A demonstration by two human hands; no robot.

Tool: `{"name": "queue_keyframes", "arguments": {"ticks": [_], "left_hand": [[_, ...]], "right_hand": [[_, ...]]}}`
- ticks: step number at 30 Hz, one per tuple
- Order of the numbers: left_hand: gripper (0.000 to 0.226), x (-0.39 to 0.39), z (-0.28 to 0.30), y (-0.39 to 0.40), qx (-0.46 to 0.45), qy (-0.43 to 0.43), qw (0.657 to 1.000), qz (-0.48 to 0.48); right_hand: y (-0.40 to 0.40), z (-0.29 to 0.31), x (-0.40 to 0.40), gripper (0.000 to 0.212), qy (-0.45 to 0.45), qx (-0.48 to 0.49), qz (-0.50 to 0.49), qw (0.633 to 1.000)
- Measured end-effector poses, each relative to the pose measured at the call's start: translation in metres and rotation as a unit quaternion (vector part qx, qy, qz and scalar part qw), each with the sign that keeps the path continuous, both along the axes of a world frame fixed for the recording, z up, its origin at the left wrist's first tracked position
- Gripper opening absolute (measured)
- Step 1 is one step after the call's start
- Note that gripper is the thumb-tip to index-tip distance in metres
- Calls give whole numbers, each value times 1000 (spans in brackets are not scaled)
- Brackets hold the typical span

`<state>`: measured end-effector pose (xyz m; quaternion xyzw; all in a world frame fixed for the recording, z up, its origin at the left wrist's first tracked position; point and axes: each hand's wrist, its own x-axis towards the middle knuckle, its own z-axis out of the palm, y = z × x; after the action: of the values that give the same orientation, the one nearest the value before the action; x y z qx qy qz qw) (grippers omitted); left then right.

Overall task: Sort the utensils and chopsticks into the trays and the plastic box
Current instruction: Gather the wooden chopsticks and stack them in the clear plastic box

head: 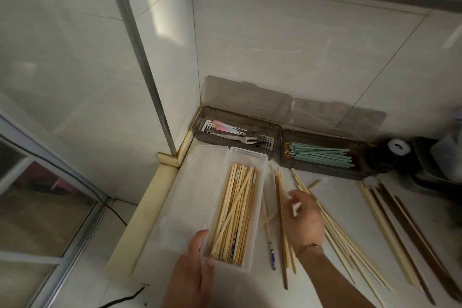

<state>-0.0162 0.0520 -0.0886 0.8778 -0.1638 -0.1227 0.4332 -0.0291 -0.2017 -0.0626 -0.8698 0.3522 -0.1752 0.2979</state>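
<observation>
We see the desk (332, 197) running from the lower centre to the right edge of the frame, walled by tiles above and ending in a raised pale lip at the left; bare surface lies between the two spreads of loose sticks.

The clear plastic box (257, 210) sits lower centre, lid folded open to its left, holding a heap of pale chopsticks (235, 212) too overlapped to count. Our left hand (192, 270) rests at the box's near left corner, fingers lying along its wall and thumb against the near end; its grip looks relaxed. Our right hand (303, 220) hovers just right of the box over loose chopsticks (281, 220), fingers spread and blurred, so we cannot tell whether they pinch anything.

Two dark trays stand against the wall at centre, lids up. The left tray (200, 130) holds forks (252, 139) and pastel-handled pieces; the right tray (322, 170) holds mint-green chopsticks (322, 155). A fan of pale sticks (350, 240) and a darker group (405, 232) run off the lower right edge. Dim objects at the far right are hard to make out.
</observation>
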Motion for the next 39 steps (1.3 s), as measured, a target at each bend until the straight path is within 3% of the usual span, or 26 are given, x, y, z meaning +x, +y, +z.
{"name": "queue_keyframes", "arguments": {"ticks": [2, 4, 12, 15, 19, 21, 25, 27, 29, 33, 35, 39], "left_hand": [[54, 1, 3, -1, -6, 3, 1000, 0], [56, 2, 5, -3, -15, 12, 1000, -1], [58, 4, 7, -3, 4, 18, 1000, -11], [58, 3, 5, -2, 15, 20, 1000, -18], [59, 3, 1, 0, 14, 28, 999, -18], [60, 4, 2, -1, 4, 42, 999, -19], [58, 5, -1, -2, 4, 51, 998, -22], [59, 5, 0, -2, 6, 51, 998, -19], [61, 6, 3, -4, 10, 59, 998, -9], [66, 5, 4, -3, 19, 50, 999, -2], [66, 5, 5, -3, 17, 47, 999, 0], [67, 4, 7, -4, 25, 53, 998, -2]], "right_hand": [[-14, -6, -9, 8, 130, 55, -7, 990], [-19, -8, -14, 17, 212, 81, 20, 974], [-24, -7, -13, 13, 237, 122, 36, 963], [-29, -1, -14, 22, 198, 126, 17, 972], [-21, 24, -4, 11, 69, 139, 7, 988], [-9, 41, 5, 17, -4, 136, 7, 991], [30, 62, 23, 26, -79, 107, 143, 981], [46, 57, 30, 24, -42, 25, 225, 973], [53, 44, 39, 20, 55, -107, 286, 951], [59, 27, 51, 35, 307, -178, 346, 869], [59, 24, 54, 39, 331, -213, 362, 845], [56, 23, 52, 40, 306, -204, 370, 853]]}}
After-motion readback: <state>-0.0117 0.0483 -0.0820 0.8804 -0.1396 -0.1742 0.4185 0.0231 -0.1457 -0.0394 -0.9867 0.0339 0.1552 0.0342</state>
